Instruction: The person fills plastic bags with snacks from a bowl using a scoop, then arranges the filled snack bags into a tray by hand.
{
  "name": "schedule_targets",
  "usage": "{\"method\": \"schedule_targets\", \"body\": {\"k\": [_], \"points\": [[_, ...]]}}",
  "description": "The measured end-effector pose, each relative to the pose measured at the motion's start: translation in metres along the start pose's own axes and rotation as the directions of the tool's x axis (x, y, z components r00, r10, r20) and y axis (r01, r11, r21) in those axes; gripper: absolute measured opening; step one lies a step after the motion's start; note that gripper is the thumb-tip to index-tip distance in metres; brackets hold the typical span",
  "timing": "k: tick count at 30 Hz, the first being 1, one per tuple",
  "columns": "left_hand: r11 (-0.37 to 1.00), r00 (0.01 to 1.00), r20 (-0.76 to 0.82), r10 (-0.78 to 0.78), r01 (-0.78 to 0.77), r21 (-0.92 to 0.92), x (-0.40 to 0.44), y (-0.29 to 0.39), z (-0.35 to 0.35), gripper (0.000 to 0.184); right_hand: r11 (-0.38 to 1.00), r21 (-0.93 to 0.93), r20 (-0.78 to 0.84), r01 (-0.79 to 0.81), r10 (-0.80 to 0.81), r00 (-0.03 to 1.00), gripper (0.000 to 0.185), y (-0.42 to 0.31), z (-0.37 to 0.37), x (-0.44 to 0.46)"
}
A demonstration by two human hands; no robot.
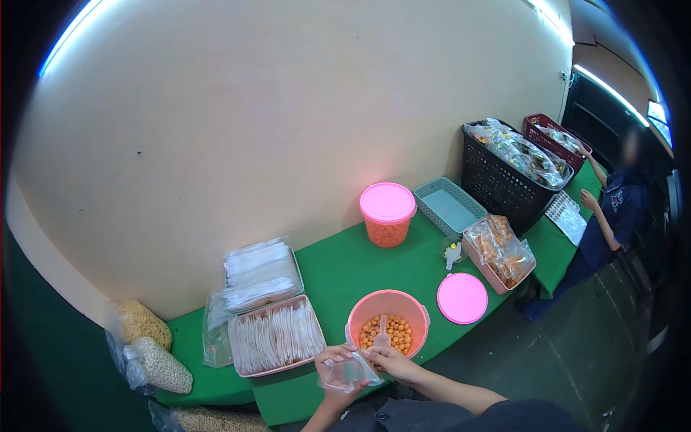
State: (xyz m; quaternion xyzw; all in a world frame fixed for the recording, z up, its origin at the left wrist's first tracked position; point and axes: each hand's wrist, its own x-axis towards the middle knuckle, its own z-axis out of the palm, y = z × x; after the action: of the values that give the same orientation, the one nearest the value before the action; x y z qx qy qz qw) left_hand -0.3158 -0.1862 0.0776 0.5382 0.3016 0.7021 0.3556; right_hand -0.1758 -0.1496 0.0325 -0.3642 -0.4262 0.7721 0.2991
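Observation:
My left hand (337, 371) is closed around a clear plastic bag (350, 371), low in front of me. The fingers of my right hand (389, 361) are pinched at the bag's upper right edge. Just beyond both hands stands an orange-pink tub (414, 307) with round orange snack balls (405, 337) in the bottom. A translucent pink scoop (383, 335) rests on the balls, right behind my right hand. No contents are visible in the bag.
Left, a pink tray (243, 368) and another tray hold stacked sachets. Beyond are a lidded bucket (389, 205), a grey-green basket (450, 201), a pink lid (462, 298) and bagged snacks (500, 248). A black crate (497, 169) stands farther right, near another person (622, 201).

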Motion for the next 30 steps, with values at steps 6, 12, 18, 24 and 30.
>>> {"method": "schedule_targets", "body": {"k": [6, 12, 18, 24, 30], "points": [[0.99, 0.987, 0.116, -0.112, 0.121, -0.069, 0.014, 0.002, -0.011, 0.053, 0.951, 0.242, -0.351, 0.192, -0.099, 0.931, 0.019, 0.004, 0.006, 0.009], [0.972, 0.987, -0.05, -0.151, 0.139, -0.189, 0.008, -0.001, -0.014, 0.044, 0.92, 0.324, -0.318, 0.22, -0.112, 0.941, 0.019, 0.012, 0.028, 0.012], [0.975, 0.983, -0.062, -0.171, 0.16, -0.157, 0.019, -0.008, -0.029, 0.042, 0.954, 0.298, -0.176, 0.024, 0.031, 0.984, 0.021, 0.027, 0.017, 0.019], [0.912, 0.963, -0.055, -0.264, 0.231, -0.34, 0.009, -0.003, -0.044, 0.04, 0.979, 0.176, -0.057, 0.102, -0.093, 0.994, 0.023, 0.004, 0.015, 0.021], [0.95, 0.959, -0.246, -0.138, 0.058, -0.308, 0.018, 0.01, -0.084, 0.041, 0.796, -0.298, -0.649, 0.527, -0.573, 0.499, 0.014, -0.035, -0.039, -0.002]]}}
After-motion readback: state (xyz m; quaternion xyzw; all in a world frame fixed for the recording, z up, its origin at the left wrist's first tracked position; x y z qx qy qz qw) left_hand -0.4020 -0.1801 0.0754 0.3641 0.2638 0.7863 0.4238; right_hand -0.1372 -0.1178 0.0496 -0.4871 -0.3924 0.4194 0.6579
